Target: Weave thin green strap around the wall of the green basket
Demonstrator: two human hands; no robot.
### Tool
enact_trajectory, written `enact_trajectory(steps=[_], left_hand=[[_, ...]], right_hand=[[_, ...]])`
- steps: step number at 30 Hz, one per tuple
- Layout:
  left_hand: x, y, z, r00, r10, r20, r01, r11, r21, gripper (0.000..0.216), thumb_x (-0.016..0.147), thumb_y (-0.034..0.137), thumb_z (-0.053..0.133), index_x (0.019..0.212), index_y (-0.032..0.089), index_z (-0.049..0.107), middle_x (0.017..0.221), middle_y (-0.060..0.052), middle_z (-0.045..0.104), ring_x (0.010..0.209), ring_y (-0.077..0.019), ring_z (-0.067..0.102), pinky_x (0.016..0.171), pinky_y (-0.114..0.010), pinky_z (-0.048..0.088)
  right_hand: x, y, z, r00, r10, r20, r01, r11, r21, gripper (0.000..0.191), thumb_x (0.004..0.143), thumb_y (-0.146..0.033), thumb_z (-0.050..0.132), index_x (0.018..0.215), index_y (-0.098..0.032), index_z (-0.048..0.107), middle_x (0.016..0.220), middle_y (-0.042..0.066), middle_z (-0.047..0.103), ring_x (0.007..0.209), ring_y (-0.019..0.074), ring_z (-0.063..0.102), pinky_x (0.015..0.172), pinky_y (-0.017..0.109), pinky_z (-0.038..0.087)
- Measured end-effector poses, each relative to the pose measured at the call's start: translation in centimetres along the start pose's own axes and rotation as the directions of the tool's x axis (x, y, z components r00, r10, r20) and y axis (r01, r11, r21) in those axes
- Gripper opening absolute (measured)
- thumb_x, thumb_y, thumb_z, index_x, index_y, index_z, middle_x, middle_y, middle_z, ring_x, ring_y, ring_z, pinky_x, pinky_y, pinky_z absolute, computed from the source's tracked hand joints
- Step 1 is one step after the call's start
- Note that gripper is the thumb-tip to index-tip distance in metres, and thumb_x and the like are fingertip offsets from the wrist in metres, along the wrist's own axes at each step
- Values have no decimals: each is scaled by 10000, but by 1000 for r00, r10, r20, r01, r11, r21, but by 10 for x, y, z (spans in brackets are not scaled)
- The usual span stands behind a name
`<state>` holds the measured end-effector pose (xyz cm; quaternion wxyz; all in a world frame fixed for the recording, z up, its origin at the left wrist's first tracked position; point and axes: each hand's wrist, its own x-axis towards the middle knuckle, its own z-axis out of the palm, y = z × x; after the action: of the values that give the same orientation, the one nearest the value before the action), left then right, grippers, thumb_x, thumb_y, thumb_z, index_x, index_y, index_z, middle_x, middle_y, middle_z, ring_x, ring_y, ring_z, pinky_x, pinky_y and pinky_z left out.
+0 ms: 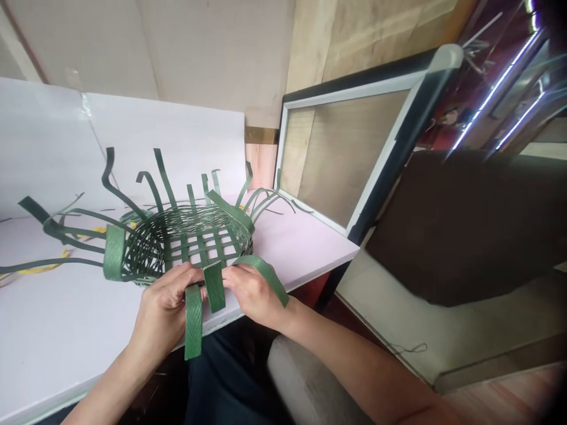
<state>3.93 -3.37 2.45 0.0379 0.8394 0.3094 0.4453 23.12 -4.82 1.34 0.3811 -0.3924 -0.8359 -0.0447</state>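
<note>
A half-woven basket [186,239] of dark green plastic strapping sits on a white table [53,330] near its front edge, loose strap ends sticking up and out all round. My left hand [166,310] pinches the basket's near rim beside a hanging green strap [194,321]. My right hand [252,292] is closed on the rim next to it, with another green strap [266,274] curving over its back. A short strap end [215,286] hangs between the two hands.
White boards [133,136] stand behind the table. A framed glass panel [354,153] leans at the right. A dark cushioned seat [465,224] lies beyond it. Yellow cord [44,268] lies on the table at left. My knee shows below the table edge.
</note>
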Motion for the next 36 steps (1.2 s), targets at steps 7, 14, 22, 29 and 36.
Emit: enact_trajectory(steps=[7, 14, 22, 29, 36], left_hand=[[-4, -6, 5, 998, 55, 5, -56, 994, 99, 161, 864, 200, 559, 863, 232, 718, 815, -12, 688, 736, -165, 648, 622, -254, 473], [-11, -8, 10, 1000, 27, -10, -25, 995, 96, 132, 879, 218, 591, 936, 242, 708, 813, 7, 680, 721, -144, 635, 627, -251, 467], [-13, -9, 15, 987, 111, -116, -95, 986, 138, 157, 869, 197, 617, 1000, 234, 695, 897, -17, 693, 788, -162, 644, 687, -272, 488], [-2, 6, 7, 1000, -27, -10, 26, 999, -18, 170, 886, 238, 561, 891, 245, 731, 924, -31, 692, 816, -173, 657, 678, -272, 501], [0, 13, 8, 999, -39, 15, 40, 997, -60, 180, 880, 203, 536, 824, 223, 706, 851, -16, 706, 822, -178, 648, 719, -289, 485]], right_hand=[[-6, 8, 3, 999, -22, 34, 24, 999, -41, 194, 954, -149, 482, 982, -234, 654, 880, -8, 688, 831, 122, 636, 752, 202, 470], [-13, 3, 7, 991, 78, -112, -73, 996, 48, 217, 980, -224, 465, 945, -231, 678, 815, 10, 674, 794, 136, 619, 733, 225, 492], [-4, -5, 3, 934, 344, -90, -285, 875, 390, 338, 945, -255, 458, 611, -204, 466, 594, -37, 522, 551, 91, 471, 562, 216, 379], [1, -3, -6, 854, 494, 165, -477, 615, 628, 315, 880, -254, 525, 575, -202, 463, 491, -66, 489, 458, 78, 471, 490, 199, 377], [2, 15, -13, 825, 368, 429, -539, 287, 792, 198, 810, -287, 610, 670, -158, 556, 596, -25, 609, 460, 84, 543, 497, 214, 440]])
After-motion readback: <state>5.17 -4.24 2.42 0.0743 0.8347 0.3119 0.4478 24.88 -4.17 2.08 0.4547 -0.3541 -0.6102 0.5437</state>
